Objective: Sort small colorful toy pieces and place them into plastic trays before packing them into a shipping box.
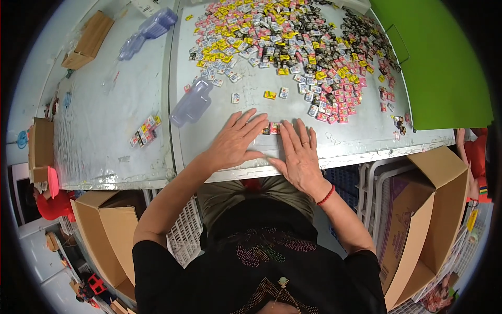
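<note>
My left hand (235, 138) lies on the table with its fingers stretched out toward the upper right and its thumb apart. My right hand (299, 152), with a ring and a red bracelet, is also spread flat, fingers pointing away from me. Between the fingers of both hands sits a short row of small wrapped packets (271, 128), black and pink, partly covered at its ends. Three loose packets lie just beyond: a white one (236, 98), a yellow one (270, 94) and another white one. A clear bluish plastic tray (191, 104) rests left of my left hand.
A big pile of mixed small packets (282, 42) covers the far table. A green panel (444, 68) borders the right side. On the left table are a small packet group (145, 131), stacked plastic trays (149, 32) and a cardboard box (89, 42). Open cartons (423, 225) flank me.
</note>
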`<state>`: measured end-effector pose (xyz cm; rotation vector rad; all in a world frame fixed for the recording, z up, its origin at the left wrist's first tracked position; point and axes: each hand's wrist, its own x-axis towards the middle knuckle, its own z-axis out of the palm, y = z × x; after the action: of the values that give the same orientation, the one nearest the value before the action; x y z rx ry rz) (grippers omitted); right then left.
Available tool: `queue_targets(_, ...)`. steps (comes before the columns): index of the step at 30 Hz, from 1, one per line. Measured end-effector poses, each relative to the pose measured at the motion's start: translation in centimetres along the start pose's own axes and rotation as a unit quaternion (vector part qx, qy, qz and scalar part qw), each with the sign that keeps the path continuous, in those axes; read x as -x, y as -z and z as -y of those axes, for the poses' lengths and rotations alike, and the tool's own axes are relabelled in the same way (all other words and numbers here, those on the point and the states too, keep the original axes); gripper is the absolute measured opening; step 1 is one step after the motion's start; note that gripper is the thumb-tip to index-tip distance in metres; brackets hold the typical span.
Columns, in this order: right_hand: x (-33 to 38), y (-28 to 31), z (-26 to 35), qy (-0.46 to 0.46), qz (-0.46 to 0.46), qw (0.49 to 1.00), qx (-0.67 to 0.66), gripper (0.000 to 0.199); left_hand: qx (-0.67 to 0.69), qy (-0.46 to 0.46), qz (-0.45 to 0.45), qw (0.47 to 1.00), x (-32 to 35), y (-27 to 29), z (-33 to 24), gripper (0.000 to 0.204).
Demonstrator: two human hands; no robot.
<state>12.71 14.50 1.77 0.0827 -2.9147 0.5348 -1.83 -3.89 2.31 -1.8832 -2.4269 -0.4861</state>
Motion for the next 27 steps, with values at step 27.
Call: queue_targets(27,-15.4,1.3,-8.9,0.001,-0.164,0.986,0.030,0.021,0.167,0.088,-0.145,0.971,-8.0,-1.9,4.4,0.026)
